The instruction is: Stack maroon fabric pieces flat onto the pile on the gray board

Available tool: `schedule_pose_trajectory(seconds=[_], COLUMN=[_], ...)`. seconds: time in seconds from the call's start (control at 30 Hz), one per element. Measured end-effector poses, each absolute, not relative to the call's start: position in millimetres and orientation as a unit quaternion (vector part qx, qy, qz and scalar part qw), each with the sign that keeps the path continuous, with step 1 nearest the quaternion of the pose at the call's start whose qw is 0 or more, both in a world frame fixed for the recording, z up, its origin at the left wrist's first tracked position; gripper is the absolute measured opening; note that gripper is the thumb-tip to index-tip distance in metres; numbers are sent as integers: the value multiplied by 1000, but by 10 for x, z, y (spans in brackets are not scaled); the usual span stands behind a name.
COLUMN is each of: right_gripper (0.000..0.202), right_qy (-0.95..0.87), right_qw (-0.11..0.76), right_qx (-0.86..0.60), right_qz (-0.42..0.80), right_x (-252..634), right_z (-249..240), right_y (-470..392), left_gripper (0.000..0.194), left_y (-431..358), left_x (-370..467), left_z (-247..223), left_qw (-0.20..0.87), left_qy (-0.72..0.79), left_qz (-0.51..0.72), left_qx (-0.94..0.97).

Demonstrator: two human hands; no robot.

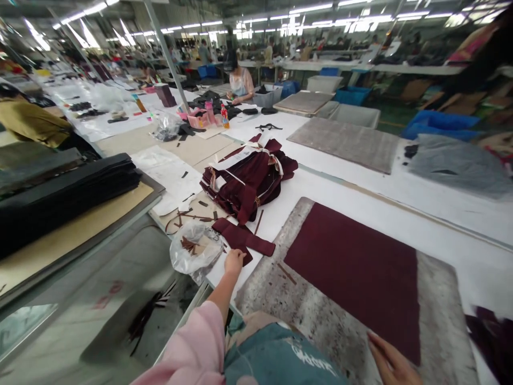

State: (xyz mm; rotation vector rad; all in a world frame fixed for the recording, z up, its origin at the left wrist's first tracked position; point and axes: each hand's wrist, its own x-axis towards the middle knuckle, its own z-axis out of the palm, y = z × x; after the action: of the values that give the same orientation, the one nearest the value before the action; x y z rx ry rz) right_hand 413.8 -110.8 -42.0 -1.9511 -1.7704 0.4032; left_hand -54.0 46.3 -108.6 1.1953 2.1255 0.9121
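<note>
My left hand (234,262) reaches forward, its fingers closed at the near end of a small maroon fabric piece (245,255). Another maroon strip (256,241) lies across the same spot. At the bottom right, my right hand (389,361) rests with fingers stretched out on a worn grey board (316,299), partly cut off by the frame edge. A large maroon sheet (356,267) lies flat on that board, just beyond the right fingers. Behind the left hand sits a tied bundle of maroon pieces (250,176).
A clear plastic bag (194,248) with brown scraps hangs at the table edge, left of my left hand. Thin offcuts (287,274) lie on the board. Black sheets (72,198) are stacked at left. Across the table are a grey board (344,141) and a seated person (240,83).
</note>
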Motion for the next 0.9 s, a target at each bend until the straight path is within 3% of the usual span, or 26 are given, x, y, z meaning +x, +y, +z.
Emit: schedule_pose_trajectory(seconds=[0.13, 0.23, 0.37, 0.53, 0.67, 0.8, 0.9], right_gripper=[39, 46, 62, 69, 30, 37, 38], right_qy=[-638, -591, -567, -672, -693, -684, -636], right_qw=[259, 268, 215, 202, 179, 166, 168], right_qx=[-681, -647, -564, -487, -517, -544, -552], right_qz=[249, 400, 560, 519, 470, 457, 513], right_x=[3398, 2779, 1898, 997, 712, 766, 845], right_z=[-105, 58, 82, -59, -121, -100, -33], right_y=[-789, -452, 14, 342, 449, 542, 566], left_gripper=[21, 23, 23, 21, 23, 35, 42], left_y=[380, 245, 63, -28, -66, -89, 12], left_x=[-657, -682, -611, -486, -435, -427, -451], left_z=[-913, -753, -612, -585, -664, -733, -746], left_qw=[263, 262, 275, 340, 413, 548, 693], left_qy=[763, 739, 709, 673, 624, 523, 405], left_qz=[412, 464, 513, 564, 594, 643, 589], left_qx=[422, 412, 397, 336, 296, 114, 98])
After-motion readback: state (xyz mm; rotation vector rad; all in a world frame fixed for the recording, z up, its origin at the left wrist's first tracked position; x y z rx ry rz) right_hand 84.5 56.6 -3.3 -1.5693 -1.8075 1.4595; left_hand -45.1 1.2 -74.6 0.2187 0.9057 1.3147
